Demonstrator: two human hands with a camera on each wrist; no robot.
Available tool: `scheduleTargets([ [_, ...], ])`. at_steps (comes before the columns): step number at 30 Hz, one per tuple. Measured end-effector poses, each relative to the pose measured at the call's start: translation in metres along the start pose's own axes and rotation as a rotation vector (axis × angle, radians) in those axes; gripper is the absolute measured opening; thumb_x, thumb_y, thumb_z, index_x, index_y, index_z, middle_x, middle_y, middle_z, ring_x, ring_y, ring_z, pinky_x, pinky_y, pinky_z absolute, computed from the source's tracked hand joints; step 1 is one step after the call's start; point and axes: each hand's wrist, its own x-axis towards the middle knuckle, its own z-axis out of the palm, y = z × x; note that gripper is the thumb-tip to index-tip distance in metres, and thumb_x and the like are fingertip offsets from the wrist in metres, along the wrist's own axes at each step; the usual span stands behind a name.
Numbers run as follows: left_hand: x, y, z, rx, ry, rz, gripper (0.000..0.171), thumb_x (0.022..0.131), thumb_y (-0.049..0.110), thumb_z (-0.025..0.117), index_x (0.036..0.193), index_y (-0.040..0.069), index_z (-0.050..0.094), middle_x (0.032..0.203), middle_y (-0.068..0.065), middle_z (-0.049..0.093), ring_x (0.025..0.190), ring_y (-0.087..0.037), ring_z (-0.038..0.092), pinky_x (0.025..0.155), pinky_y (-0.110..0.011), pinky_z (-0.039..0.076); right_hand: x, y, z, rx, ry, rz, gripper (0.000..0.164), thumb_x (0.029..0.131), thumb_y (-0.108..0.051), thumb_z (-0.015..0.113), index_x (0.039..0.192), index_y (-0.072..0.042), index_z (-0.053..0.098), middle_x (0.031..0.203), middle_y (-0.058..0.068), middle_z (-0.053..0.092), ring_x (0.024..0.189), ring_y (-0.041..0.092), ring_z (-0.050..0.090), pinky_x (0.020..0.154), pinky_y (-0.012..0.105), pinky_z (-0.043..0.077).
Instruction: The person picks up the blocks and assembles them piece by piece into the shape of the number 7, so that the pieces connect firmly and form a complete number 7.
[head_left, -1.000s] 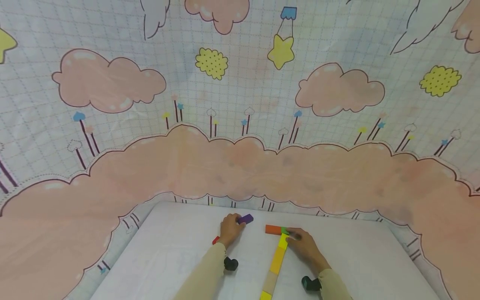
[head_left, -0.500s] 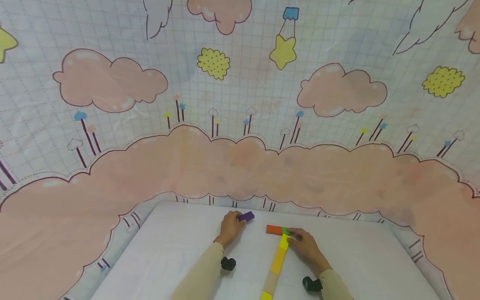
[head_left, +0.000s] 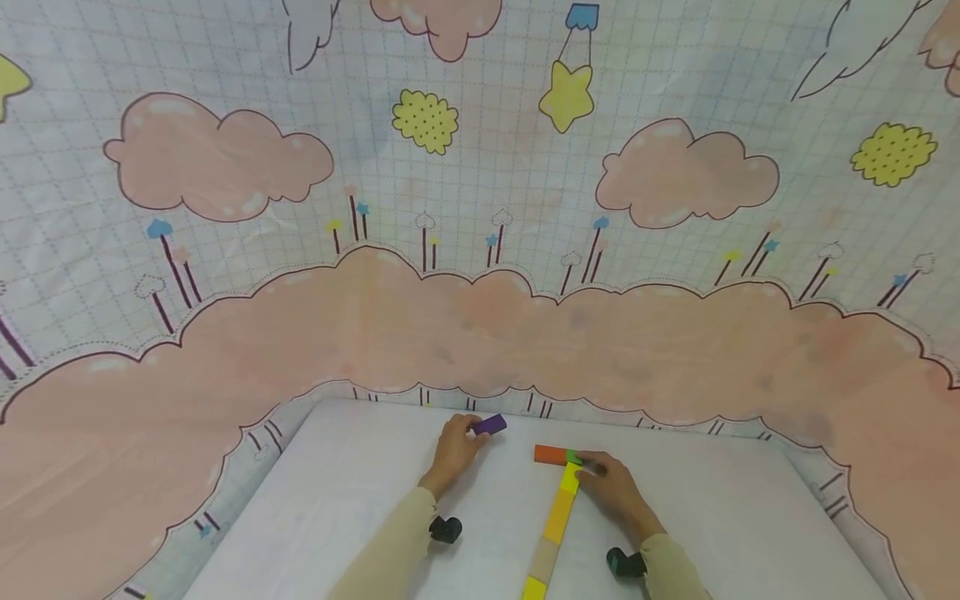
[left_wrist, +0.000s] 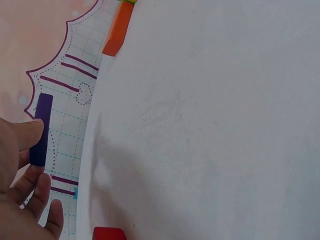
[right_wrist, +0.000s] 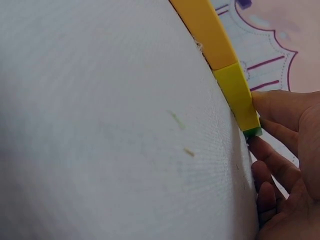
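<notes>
My left hand pinches a purple wooden block between thumb and fingers near the table's far edge; in the left wrist view the purple block stands out past the fingertips. My right hand is at the corner of a line of blocks, thumb against the yellow block and fingers around the small green block. Left of the green block lies an orange-red block. In the right wrist view, fingers partly hide the green block.
From the corner the line runs toward me through an orange-yellow block, a tan block and another yellow block. A red block lies at the lower edge of the left wrist view. The white table meets a printed cloth backdrop.
My left hand has moved slightly away from me with the purple block. The red block by the left wrist has gone out of sight in the head view. My right hand stays at the corner.
</notes>
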Motion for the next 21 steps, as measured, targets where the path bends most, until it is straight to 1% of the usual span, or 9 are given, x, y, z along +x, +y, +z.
scheduleTargets([
  [4, -0.002, 0.001, -0.003, -0.014, -0.018, -0.002, 0.028, 0.09, 0.016, 0.07, 0.114, 0.002, 0.066, 0.107, -0.013, 0.063, 0.1, -0.028, 0.058, 0.089, -0.045, 0.049, 0.0, -0.001, 0.0, -0.003, 0.002, -0.009, 0.037, 0.092, -0.029, 0.067, 0.129, -0.024, 0.063, 0.138, 0.013, 0.055, 0.128, 0.037, 0.048, 0.107, 0.062, 0.037],
  [10, -0.007, -0.001, -0.005, -0.004, -0.046, 0.026, 0.026, 0.091, 0.015, 0.068, 0.114, 0.003, 0.066, 0.106, -0.013, 0.062, 0.099, -0.026, 0.057, 0.087, -0.044, 0.049, 0.0, -0.001, 0.0, 0.012, -0.001, 0.005, 0.038, 0.092, -0.029, 0.067, 0.129, -0.024, 0.063, 0.14, 0.013, 0.054, 0.13, 0.037, 0.047, 0.108, 0.062, 0.036],
  [17, -0.01, -0.002, -0.007, -0.018, -0.097, 0.015, 0.027, 0.092, 0.015, 0.067, 0.117, 0.005, 0.065, 0.11, -0.012, 0.061, 0.103, -0.026, 0.058, 0.089, -0.043, 0.05, -0.001, -0.001, 0.0, 0.019, -0.002, 0.017, 0.038, 0.091, -0.028, 0.067, 0.129, -0.024, 0.063, 0.14, 0.012, 0.054, 0.13, 0.036, 0.046, 0.109, 0.062, 0.035],
  [21, -0.012, -0.002, -0.007, -0.014, -0.115, 0.025, 0.027, 0.093, 0.015, 0.066, 0.118, 0.005, 0.064, 0.113, -0.012, 0.061, 0.104, -0.026, 0.058, 0.09, -0.044, 0.05, -0.002, -0.001, 0.0, 0.015, -0.001, 0.009, 0.037, 0.092, -0.027, 0.067, 0.128, -0.024, 0.064, 0.139, 0.012, 0.055, 0.128, 0.035, 0.047, 0.108, 0.062, 0.037],
])
